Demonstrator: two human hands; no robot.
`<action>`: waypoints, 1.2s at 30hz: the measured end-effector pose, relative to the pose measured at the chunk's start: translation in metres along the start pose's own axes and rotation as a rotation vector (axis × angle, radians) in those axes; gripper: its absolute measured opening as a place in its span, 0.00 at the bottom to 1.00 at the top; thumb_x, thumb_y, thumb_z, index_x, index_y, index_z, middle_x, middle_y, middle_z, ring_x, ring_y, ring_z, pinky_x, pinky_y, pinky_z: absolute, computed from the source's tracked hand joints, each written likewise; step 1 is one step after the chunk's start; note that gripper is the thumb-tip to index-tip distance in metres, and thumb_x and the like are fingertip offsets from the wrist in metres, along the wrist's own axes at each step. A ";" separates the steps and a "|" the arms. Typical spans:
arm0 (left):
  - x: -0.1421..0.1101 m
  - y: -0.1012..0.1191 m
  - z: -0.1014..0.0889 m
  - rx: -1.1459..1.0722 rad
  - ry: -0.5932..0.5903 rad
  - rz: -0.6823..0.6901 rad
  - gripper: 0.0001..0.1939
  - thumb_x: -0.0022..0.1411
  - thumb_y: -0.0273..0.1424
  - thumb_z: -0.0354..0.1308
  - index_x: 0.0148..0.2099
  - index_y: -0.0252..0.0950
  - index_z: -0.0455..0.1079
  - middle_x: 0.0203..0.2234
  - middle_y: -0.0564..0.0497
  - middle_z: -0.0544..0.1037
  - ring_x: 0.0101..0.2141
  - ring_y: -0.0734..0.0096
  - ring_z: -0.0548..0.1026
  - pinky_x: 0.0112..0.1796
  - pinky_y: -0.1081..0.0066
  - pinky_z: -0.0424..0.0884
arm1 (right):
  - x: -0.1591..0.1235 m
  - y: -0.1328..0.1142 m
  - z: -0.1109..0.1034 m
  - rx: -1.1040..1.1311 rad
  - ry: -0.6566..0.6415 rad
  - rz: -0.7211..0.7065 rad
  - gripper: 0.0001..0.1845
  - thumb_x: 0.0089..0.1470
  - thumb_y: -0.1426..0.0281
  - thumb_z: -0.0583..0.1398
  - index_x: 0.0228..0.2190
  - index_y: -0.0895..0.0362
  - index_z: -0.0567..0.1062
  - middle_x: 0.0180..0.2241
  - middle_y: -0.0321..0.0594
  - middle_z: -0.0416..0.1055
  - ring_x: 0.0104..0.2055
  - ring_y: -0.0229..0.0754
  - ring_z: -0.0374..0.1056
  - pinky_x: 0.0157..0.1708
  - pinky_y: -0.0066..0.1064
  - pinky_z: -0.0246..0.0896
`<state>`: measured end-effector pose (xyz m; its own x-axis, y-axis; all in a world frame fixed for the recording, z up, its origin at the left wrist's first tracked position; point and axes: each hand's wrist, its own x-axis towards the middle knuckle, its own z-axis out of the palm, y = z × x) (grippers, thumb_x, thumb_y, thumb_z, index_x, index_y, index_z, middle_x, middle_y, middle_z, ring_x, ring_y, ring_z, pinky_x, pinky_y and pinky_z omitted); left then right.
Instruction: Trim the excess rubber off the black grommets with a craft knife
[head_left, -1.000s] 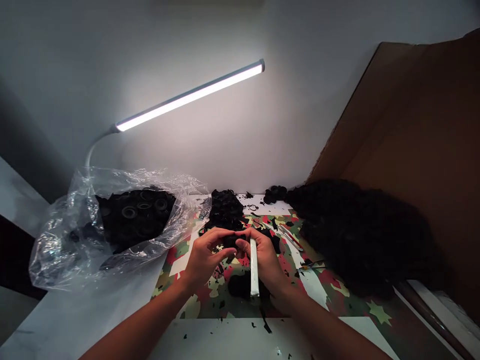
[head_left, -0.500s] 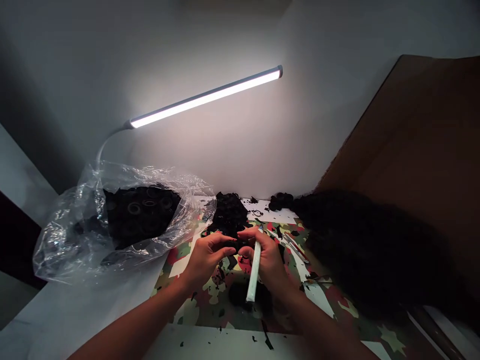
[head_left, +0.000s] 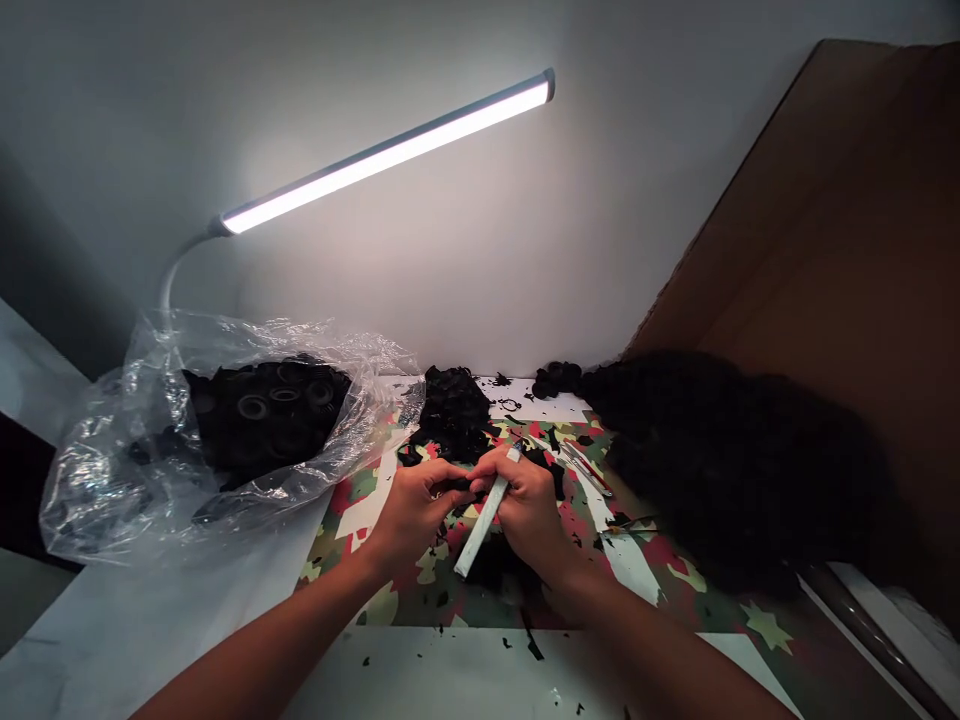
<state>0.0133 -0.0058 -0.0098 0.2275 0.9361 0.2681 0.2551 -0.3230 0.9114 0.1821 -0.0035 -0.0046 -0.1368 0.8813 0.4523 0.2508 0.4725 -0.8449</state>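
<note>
My left hand (head_left: 420, 505) is closed in a pinch on a small black piece (head_left: 448, 486), mostly hidden by the fingers; its exact kind I cannot make out. Against those fingertips, the fingertips of my right hand (head_left: 531, 505) are pressed together. A flat white stick-like tool (head_left: 481, 527) is tucked in my right hand, its long end slanting down to the left and its other end poking out above the knuckles. Below and behind the hands lies a camouflage-patterned mat (head_left: 409, 600) scattered with black scraps. A pile of black scraps (head_left: 454, 410) stands just beyond the fingers.
At left, a clear plastic bag (head_left: 90, 490) holds black rings (head_left: 253, 407). A large black heap (head_left: 735, 470) lies at right against a cardboard sheet (head_left: 840, 220). Tweezers-like metal tools (head_left: 587, 470) rest right of the hands. A lit tube lamp (head_left: 390, 155) hangs above.
My hands have come together, fingertips now meeting where there was a small gap. The white tool has swung so its lower end points further left. The view has tilted slightly down.
</note>
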 end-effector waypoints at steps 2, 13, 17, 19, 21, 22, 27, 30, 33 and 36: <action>0.000 0.000 0.001 0.020 0.012 0.012 0.10 0.57 0.22 0.64 0.38 0.40 0.82 0.30 0.53 0.84 0.32 0.69 0.78 0.35 0.74 0.71 | 0.002 -0.003 0.000 0.008 -0.011 0.078 0.07 0.45 0.77 0.59 0.23 0.56 0.76 0.24 0.35 0.71 0.28 0.38 0.65 0.29 0.28 0.58; -0.004 -0.003 0.003 0.022 0.102 0.141 0.16 0.57 0.17 0.57 0.38 0.40 0.81 0.31 0.52 0.84 0.32 0.70 0.80 0.35 0.73 0.75 | 0.009 0.004 0.010 0.444 0.040 0.448 0.09 0.46 0.65 0.61 0.21 0.56 0.68 0.19 0.29 0.59 0.21 0.33 0.52 0.21 0.26 0.48; -0.005 0.001 0.002 -0.052 0.114 0.070 0.15 0.55 0.19 0.59 0.38 0.39 0.81 0.30 0.52 0.84 0.30 0.69 0.80 0.34 0.73 0.75 | 0.014 0.007 -0.002 0.476 0.080 0.420 0.14 0.48 0.60 0.65 0.22 0.56 0.69 0.20 0.30 0.61 0.22 0.33 0.53 0.20 0.25 0.49; -0.004 0.001 0.000 -0.103 0.119 -0.008 0.12 0.54 0.22 0.61 0.38 0.38 0.81 0.29 0.51 0.83 0.30 0.68 0.80 0.33 0.72 0.76 | 0.015 0.010 -0.010 0.414 0.047 0.408 0.14 0.48 0.59 0.66 0.24 0.56 0.73 0.22 0.32 0.64 0.23 0.34 0.56 0.21 0.25 0.51; -0.002 0.000 -0.002 -0.153 0.120 -0.077 0.08 0.55 0.26 0.62 0.37 0.37 0.81 0.29 0.50 0.83 0.30 0.66 0.80 0.34 0.70 0.76 | 0.015 0.011 -0.015 0.330 0.019 0.401 0.13 0.50 0.58 0.66 0.29 0.56 0.77 0.26 0.35 0.69 0.25 0.36 0.62 0.22 0.26 0.55; 0.000 -0.001 -0.002 -0.170 0.120 -0.108 0.08 0.55 0.27 0.63 0.37 0.37 0.81 0.29 0.49 0.83 0.31 0.65 0.80 0.34 0.70 0.76 | 0.014 0.011 -0.016 0.291 0.010 0.394 0.13 0.51 0.58 0.65 0.32 0.55 0.79 0.29 0.37 0.72 0.27 0.38 0.65 0.22 0.27 0.57; 0.002 -0.002 -0.002 -0.189 0.111 -0.160 0.07 0.54 0.30 0.65 0.36 0.35 0.81 0.29 0.48 0.83 0.31 0.64 0.79 0.35 0.68 0.74 | 0.007 0.008 -0.014 0.179 -0.062 0.250 0.12 0.57 0.61 0.63 0.39 0.53 0.81 0.38 0.41 0.76 0.37 0.43 0.71 0.32 0.31 0.66; 0.001 0.000 0.000 -0.190 0.097 -0.154 0.07 0.54 0.31 0.66 0.36 0.35 0.80 0.29 0.49 0.83 0.31 0.64 0.79 0.36 0.69 0.73 | 0.003 0.005 -0.009 0.056 -0.078 0.135 0.04 0.52 0.68 0.66 0.32 0.54 0.80 0.32 0.38 0.74 0.34 0.42 0.70 0.33 0.31 0.66; 0.000 0.000 0.002 -0.227 0.087 -0.167 0.06 0.54 0.32 0.67 0.34 0.34 0.78 0.27 0.50 0.81 0.30 0.67 0.77 0.34 0.71 0.71 | -0.003 0.003 -0.006 -0.089 -0.032 -0.009 0.05 0.52 0.76 0.62 0.27 0.55 0.75 0.29 0.37 0.71 0.31 0.40 0.68 0.32 0.31 0.64; 0.000 -0.001 0.006 -0.411 0.061 -0.218 0.09 0.54 0.33 0.68 0.30 0.33 0.74 0.23 0.52 0.77 0.26 0.73 0.72 0.30 0.74 0.67 | -0.009 0.002 -0.005 -0.205 0.002 -0.227 0.12 0.51 0.83 0.55 0.29 0.54 0.73 0.30 0.37 0.70 0.32 0.40 0.67 0.32 0.31 0.63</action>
<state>0.0190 -0.0067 -0.0124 0.1509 0.9865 0.0635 -0.1057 -0.0477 0.9932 0.1887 -0.0103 -0.0084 -0.2097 0.7533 0.6233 0.4023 0.6475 -0.6472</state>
